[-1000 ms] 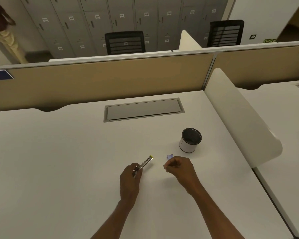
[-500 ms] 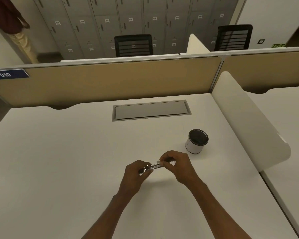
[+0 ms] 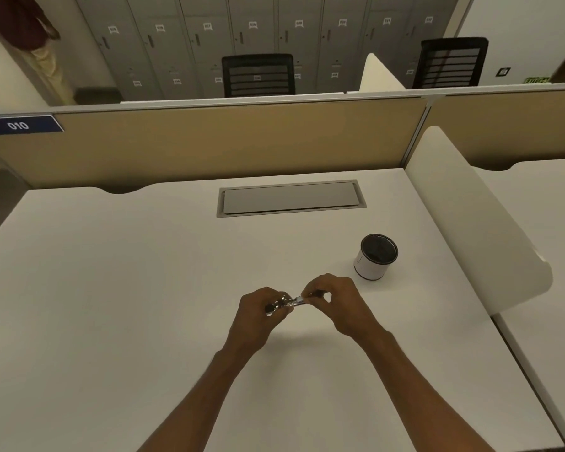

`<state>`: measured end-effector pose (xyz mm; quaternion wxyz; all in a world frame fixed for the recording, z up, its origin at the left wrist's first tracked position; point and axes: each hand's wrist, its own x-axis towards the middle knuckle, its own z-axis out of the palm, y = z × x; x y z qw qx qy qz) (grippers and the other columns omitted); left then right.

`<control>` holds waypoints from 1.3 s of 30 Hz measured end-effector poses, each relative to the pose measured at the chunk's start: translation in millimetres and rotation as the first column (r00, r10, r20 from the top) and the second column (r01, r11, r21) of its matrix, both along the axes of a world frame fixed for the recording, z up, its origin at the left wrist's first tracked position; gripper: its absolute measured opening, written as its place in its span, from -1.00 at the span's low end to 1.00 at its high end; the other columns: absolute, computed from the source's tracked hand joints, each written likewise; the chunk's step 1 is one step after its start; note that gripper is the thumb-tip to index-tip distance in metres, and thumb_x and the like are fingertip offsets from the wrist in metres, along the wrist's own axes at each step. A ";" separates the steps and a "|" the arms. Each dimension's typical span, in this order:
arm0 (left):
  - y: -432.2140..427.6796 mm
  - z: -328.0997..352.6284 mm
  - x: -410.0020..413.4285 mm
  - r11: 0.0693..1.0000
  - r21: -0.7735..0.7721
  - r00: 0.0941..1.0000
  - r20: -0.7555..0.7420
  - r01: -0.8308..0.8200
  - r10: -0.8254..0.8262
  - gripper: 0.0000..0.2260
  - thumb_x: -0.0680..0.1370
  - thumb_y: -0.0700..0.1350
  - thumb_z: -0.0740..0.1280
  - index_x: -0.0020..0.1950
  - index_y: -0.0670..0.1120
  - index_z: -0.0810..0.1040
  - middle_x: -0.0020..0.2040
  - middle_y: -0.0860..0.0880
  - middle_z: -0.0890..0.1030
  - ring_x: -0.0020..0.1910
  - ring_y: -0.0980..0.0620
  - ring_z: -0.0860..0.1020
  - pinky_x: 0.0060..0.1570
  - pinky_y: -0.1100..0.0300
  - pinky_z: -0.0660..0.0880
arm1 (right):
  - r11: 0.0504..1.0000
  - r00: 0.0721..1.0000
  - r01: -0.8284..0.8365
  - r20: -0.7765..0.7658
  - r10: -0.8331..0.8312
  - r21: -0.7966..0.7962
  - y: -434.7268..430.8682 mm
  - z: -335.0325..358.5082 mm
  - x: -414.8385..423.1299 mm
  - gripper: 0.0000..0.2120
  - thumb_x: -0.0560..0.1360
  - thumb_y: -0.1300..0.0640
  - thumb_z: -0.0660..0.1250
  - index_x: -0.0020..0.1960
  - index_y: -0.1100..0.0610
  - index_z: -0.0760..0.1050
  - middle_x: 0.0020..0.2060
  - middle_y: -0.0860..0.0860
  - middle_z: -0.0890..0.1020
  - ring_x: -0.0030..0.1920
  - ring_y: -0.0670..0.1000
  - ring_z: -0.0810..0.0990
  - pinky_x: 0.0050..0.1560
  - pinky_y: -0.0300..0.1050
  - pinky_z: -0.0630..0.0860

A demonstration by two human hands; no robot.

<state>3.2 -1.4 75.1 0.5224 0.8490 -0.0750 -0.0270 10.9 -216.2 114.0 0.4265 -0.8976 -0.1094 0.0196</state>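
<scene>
Both my hands meet above the white desk (image 3: 144, 305) and share one pen (image 3: 293, 301), a slim silvery and dark one lying roughly level between them. My left hand (image 3: 261, 313) grips its left end with curled fingers. My right hand (image 3: 335, 303) pinches its right end between thumb and fingertips; that end is mostly hidden by the fingers. A small round holder (image 3: 374, 261), white outside and dark inside, stands upright just beyond and right of my right hand, apart from it.
A grey cable flap (image 3: 291, 199) is set into the desk near the tan partition (image 3: 209, 141). A white curved divider (image 3: 477, 223) bounds the desk on the right. Two black chairs (image 3: 258, 75) and grey lockers stand behind. A person (image 3: 30, 34) stands far left.
My hands came together: a second ago the left held the pen alone and the right held a small cap apart from it. Now both hold the pen's ends.
</scene>
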 end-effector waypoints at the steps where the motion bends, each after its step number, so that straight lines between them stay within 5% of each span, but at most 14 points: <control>1: 0.1 0.4 -0.9 1.000 -0.003 1.000 -0.005 -0.003 0.003 -0.92 0.51 -0.12 0.55 -0.01 -0.02 0.75 -0.13 0.06 0.72 -0.14 0.05 0.65 -0.10 0.12 0.59 | 1.000 1.000 -0.002 0.005 0.002 -0.005 -0.1 -0.2 -0.8 -0.88 0.48 0.23 0.49 -0.08 0.01 0.69 -0.17 -0.10 0.69 -0.16 -0.07 0.62 -0.07 -0.05 0.60; 8: 0.3 3.2 -5.6 1.000 0.019 1.000 -0.001 -0.002 0.002 -0.92 0.51 -0.11 0.55 -0.01 -0.01 0.75 -0.14 0.07 0.71 -0.15 0.07 0.62 -0.14 0.20 0.54 | 0.999 0.999 -0.037 0.013 0.038 -0.038 -0.7 -4.4 -4.9 -0.90 0.48 0.17 0.49 -0.08 -0.03 0.68 -0.15 -0.12 0.67 -0.16 -0.10 0.60 0.00 0.00 0.57; 15: 1.5 6.5 -9.2 1.000 0.016 1.000 -0.003 -0.005 0.005 -0.92 0.51 -0.13 0.55 -0.01 -0.03 0.75 -0.14 0.08 0.72 -0.13 0.09 0.63 -0.15 0.30 0.53 | 0.998 0.997 -0.053 0.045 0.055 -0.042 -0.9 -1.5 -6.4 -0.92 0.48 0.20 0.50 -0.10 0.03 0.69 -0.17 -0.09 0.68 -0.12 -0.07 0.56 -0.14 -0.32 0.40; 21: 2.2 9.7 -12.9 1.000 -0.026 1.000 -0.019 -0.013 0.013 -0.91 0.50 -0.16 0.57 -0.02 -0.06 0.76 -0.14 0.06 0.73 -0.13 0.08 0.65 -0.14 0.37 0.53 | 0.997 0.996 -0.076 0.052 0.078 -0.027 5.6 3.5 -8.3 -0.92 0.42 0.21 0.56 -0.14 0.04 0.72 -0.17 -0.08 0.70 -0.10 0.00 0.55 -0.10 -0.03 0.53; 32: 0.9 10.0 -17.7 0.998 -0.054 0.998 -0.056 -0.022 0.019 -0.92 0.49 -0.15 0.58 -0.04 -0.05 0.76 -0.15 0.05 0.73 -0.15 0.08 0.64 -0.15 0.36 0.52 | 0.993 0.995 -0.089 -0.047 0.093 0.079 -2.1 0.0 -17.6 -0.88 0.49 0.07 0.50 -0.02 -0.15 0.73 -0.08 -0.16 0.67 0.01 -0.10 0.52 -0.01 -0.25 0.43; 36: 0.2 10.2 -18.5 0.998 -0.068 0.998 -0.057 -0.018 0.014 -0.92 0.49 -0.15 0.57 -0.04 -0.05 0.76 -0.15 0.05 0.73 -0.16 0.07 0.64 -0.16 0.35 0.52 | 0.987 0.995 -0.065 -0.063 0.075 0.149 -1.0 -4.1 -21.9 -0.88 0.50 0.07 0.48 -0.01 -0.12 0.72 -0.08 -0.15 0.70 0.03 0.00 0.58 0.02 -0.05 0.54; 39: 0.4 10.0 -18.4 0.998 -0.056 0.999 -0.047 -0.013 0.010 -0.91 0.48 -0.15 0.58 -0.04 -0.02 0.76 -0.16 0.07 0.73 -0.17 0.05 0.63 -0.16 0.28 0.53 | 0.983 0.997 0.011 -0.080 0.004 0.184 -1.4 -3.4 -22.6 -0.90 0.50 0.07 0.49 -0.02 -0.09 0.73 -0.12 -0.12 0.72 -0.02 -0.04 0.60 -0.01 -0.09 0.52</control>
